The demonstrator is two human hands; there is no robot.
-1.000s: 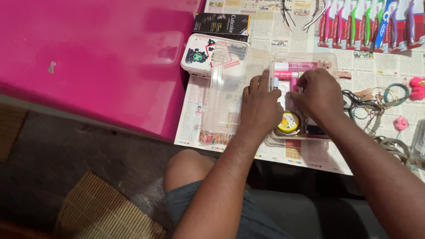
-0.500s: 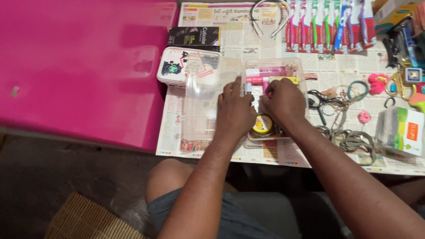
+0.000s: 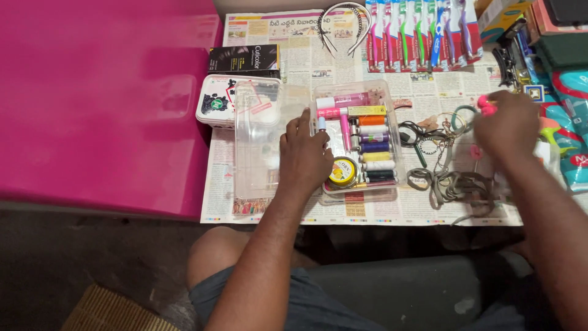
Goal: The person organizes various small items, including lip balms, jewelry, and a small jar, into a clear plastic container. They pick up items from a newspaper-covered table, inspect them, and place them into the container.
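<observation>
Thread spools point(image 3: 372, 147) lie crosswise (stacked column) beside left hand point(image 3: 304, 156)

Right hand point(image 3: 505, 125) has left the clear box point(image 3: 358, 138) and moved out toward the right edge of the newspaper point(image 3: 422, 211); now blurred, over the pink hair ties point(image 3: 487, 104) and bangles point(image 3: 462, 116), fingers curled. Whether it holds anything cannot be told.

With that hand gone, the box's contents are uncovered: a column of thread spools point(image 3: 373, 147), orange to black, beside the pink tubes point(image 3: 346, 101).

Left hand point(image 3: 303, 153) has shifted slightly, fingertips now at the box's left wall, above the yellow tin point(image 3: 343, 173).

Camera view swung right: more of the newspaper's right side shows, toothbrushes point(image 3: 419, 34) nearer the middle of the top edge.
</observation>
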